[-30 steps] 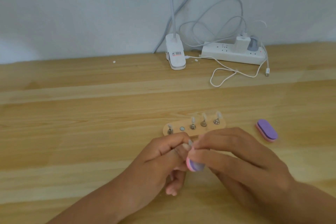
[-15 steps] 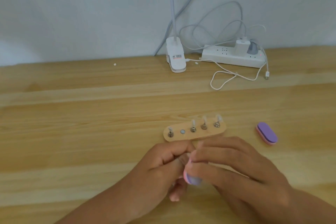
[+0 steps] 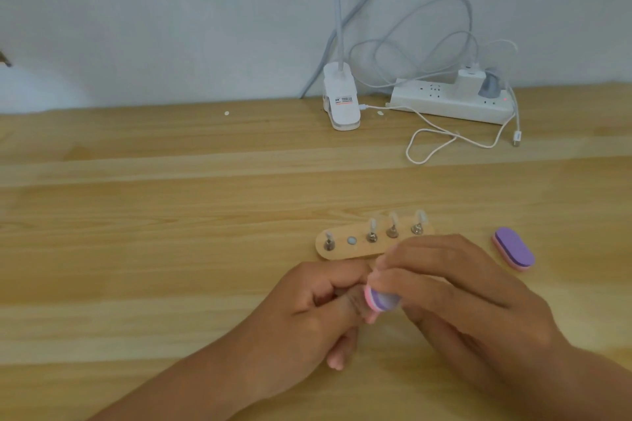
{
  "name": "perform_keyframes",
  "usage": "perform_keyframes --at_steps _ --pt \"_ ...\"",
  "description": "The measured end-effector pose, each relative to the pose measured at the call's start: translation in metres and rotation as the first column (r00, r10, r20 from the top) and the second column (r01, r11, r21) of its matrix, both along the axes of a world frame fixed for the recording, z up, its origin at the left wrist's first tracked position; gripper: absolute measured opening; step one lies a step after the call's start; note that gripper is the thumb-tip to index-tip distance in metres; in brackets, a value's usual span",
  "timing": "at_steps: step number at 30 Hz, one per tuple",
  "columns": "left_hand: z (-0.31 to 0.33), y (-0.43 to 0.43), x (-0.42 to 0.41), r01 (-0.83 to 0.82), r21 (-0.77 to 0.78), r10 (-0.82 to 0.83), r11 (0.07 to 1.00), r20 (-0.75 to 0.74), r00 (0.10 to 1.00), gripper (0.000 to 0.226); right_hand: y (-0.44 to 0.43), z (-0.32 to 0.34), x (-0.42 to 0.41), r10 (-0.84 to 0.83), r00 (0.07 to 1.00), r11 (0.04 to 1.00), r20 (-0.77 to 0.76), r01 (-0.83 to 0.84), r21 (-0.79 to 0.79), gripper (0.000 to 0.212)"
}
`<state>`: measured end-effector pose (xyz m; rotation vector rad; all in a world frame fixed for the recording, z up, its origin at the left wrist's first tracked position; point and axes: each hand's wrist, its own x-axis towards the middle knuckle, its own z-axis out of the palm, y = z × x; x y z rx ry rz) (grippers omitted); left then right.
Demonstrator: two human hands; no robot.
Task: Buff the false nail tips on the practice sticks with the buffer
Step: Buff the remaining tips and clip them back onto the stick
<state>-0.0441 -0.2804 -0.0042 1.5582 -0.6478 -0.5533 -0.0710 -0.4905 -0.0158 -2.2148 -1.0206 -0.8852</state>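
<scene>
just beyond right hand (image 3: 461, 294) tight around buffer (image 3: 381, 301) and curled left hand (image 3: 307, 314), contents hidden: wooden holder (image 3: 342, 249), spare buffer (image 3: 514, 248)

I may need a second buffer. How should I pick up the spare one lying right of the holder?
Pinch the spare buffer across its narrow width, thumb and finger on the long pink-edged sides, coming from above: it lies flat, purple face up.

Body in view: left hand (image 3: 307, 311) and right hand (image 3: 455, 294), both bare. Left forearm (image 3: 205, 383) and right forearm (image 3: 564, 383) also bare, right down to the bottom frame edge. Visible nails are short, clearest on the left hand's lowest fingertip (image 3: 337, 364).
</scene>
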Motion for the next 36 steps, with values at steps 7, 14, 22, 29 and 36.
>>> perform_keyframes --at_steps 7,14,22,29,36 --pt "0.004 -0.002 -0.002 0.032 -0.019 -0.032 0.999 0.0 0.999 0.025 -0.005 0.002 0.002 -0.08 0.997 0.997 -0.023 0.081 0.011 0.023" --pt "0.008 -0.003 0.0 -0.018 -0.005 0.018 1.0 -0.057 0.998 0.025 0.004 0.001 -0.001 -0.056 0.998 0.993 -0.021 0.058 0.104 0.027" --pt "0.011 -0.002 0.001 -0.015 -0.022 0.01 1.0 -0.178 0.984 0.03 0.007 -0.001 -0.003 0.033 0.999 0.998 0.004 -0.033 0.055 0.024" --pt "0.013 -0.001 0.003 0.02 -0.09 -0.043 0.996 -0.27 0.962 0.028 0.008 -0.006 -0.003 0.021 1.0 0.996 0.019 -0.022 0.082 0.021" --pt "0.012 0.0 0.003 0.019 -0.081 -0.042 0.997 -0.301 0.953 0.03 0.006 -0.006 -0.005 0.013 0.999 1.0 0.05 -0.014 0.02 0.023"
